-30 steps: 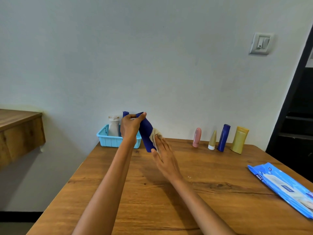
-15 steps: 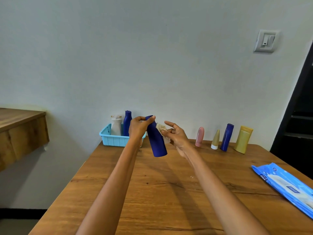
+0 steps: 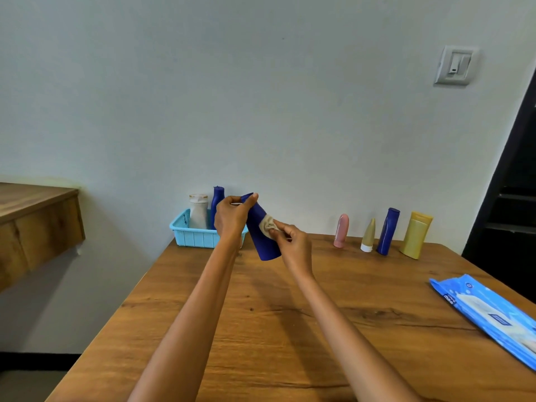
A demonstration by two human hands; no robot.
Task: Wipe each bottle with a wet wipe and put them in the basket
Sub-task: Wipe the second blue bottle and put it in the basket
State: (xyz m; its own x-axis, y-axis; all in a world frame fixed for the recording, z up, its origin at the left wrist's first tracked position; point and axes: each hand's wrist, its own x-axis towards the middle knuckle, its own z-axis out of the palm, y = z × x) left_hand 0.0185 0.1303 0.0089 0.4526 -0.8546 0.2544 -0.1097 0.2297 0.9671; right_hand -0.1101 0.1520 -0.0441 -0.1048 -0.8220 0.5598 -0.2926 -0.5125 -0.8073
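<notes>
Blue bottle hangs tilted above the desk, its top pinched by the left hand. The right hand pinches a crumpled wipe against its side. Behind the left hand sits the basket; four bottles stand well right of the right hand.

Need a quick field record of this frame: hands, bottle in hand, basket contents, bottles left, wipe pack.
left hand: grips the top of the held blue bottle, tilted, above the table
right hand: pinches the wet wipe against that bottle's side
basket: far left of table; holds white bottle and blue bottle
bottles left by wall: pink, small beige, blue, yellow; all upright
wipe pack: right edge of table
</notes>
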